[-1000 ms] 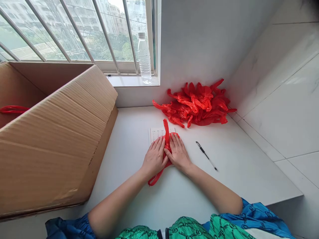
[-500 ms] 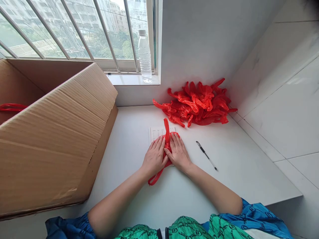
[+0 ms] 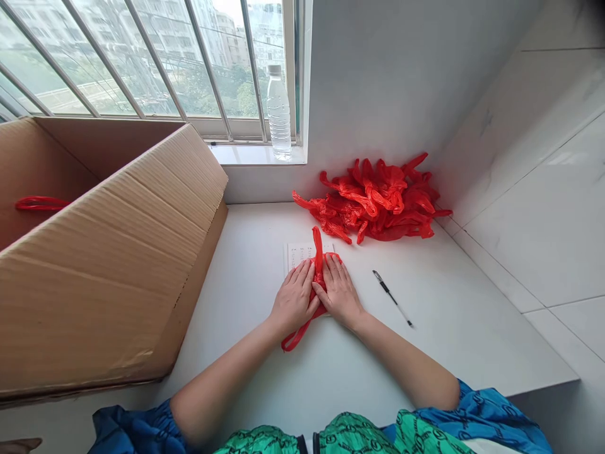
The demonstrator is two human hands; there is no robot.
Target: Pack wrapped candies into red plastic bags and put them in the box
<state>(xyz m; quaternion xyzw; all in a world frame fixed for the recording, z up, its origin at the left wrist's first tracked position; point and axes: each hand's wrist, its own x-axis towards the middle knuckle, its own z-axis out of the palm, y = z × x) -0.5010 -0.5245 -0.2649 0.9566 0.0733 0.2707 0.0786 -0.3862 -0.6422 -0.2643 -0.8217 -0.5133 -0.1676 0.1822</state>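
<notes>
The left hand (image 3: 293, 299) and right hand (image 3: 338, 293) are staying open and flat, pressing a red plastic bag (image 3: 317, 252) onto a sheet of paper (image 3: 299, 255) without gripping it. Nothing is shifting; the bag is lying near the middle of the surface (image 3: 236, 353).

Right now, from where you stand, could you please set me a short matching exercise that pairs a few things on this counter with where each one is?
Things:
1. Single red plastic bag
2. Pen
3. Water bottle
4. Cardboard box

Places:
A. Standing upright on the window sill
B. Pressed flat under the left hand and right hand
C. Open, at the left side of the counter
D. Lying on the counter, to the right of the right hand

Right pairs: 1-B, 2-D, 3-A, 4-C.
</notes>
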